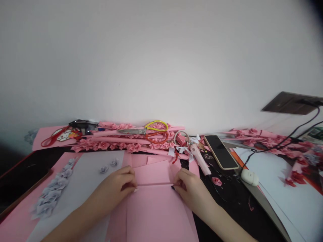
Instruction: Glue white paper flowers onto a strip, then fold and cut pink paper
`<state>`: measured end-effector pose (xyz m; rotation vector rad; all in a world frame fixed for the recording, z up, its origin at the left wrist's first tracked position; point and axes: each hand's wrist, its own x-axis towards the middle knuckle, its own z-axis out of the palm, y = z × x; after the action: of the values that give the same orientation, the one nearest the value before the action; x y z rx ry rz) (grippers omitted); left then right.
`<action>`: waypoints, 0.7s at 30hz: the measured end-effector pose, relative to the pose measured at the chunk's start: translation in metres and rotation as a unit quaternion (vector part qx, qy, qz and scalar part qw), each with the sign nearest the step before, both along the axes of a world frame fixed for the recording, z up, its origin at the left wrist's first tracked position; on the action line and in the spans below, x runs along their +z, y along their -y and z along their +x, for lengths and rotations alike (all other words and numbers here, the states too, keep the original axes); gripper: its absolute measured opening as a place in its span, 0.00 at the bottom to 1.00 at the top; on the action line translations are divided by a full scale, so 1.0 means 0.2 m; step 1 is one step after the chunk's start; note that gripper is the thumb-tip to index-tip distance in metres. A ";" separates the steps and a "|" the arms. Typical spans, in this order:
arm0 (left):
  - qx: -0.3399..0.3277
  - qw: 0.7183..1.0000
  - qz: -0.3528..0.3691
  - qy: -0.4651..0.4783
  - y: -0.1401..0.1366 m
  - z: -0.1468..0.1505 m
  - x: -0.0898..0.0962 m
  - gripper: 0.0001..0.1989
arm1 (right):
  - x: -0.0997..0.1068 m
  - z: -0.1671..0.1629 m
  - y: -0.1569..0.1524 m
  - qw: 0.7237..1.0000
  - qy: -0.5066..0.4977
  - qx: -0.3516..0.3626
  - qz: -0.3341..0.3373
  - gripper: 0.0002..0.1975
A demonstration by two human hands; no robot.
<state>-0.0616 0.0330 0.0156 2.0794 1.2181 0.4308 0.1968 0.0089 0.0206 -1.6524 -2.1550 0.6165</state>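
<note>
A sheet of pink paper [156, 211] lies in front of me, its far part folded over along a crosswise crease. On the left end of that crease, my left hand [123, 183] pinches the paper between thumb and fingers. My right hand [188, 188] grips the right end the same way, with a small dark bit showing at its fingertips. More pink paper lies beneath the sheet. Left of my left hand, a pale sheet [93, 178] carries two loose white paper roses [108, 165] and a row of white paper roses [54, 193].
Scissors [143, 130] with yellow and red handles rest on bundled pink paper roses [108, 145] along the wall. To the right are a pink glue gun [200, 159], a phone [221, 153], a white earbud case [249, 177], white sheets [285, 191] and cables [280, 144] from a wall socket [290, 102].
</note>
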 end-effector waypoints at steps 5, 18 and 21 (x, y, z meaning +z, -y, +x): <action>-0.063 0.997 0.039 -0.013 0.02 0.00 0.01 0.12 | 0.03 0.00 0.02 0.997 0.050 0.056 0.017 0.11; -0.112 0.982 0.077 -0.135 0.06 0.00 0.08 0.12 | 0.05 -0.05 0.09 0.952 0.272 0.112 0.078 0.11; -0.112 0.983 0.076 -0.127 0.06 -0.01 0.06 0.13 | 0.04 -0.04 0.08 0.958 0.259 0.102 0.068 0.10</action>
<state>-0.0629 0.0212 0.0280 2.4302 1.1017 0.1613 0.1890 -0.0079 0.0286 -1.6631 -2.6877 0.0757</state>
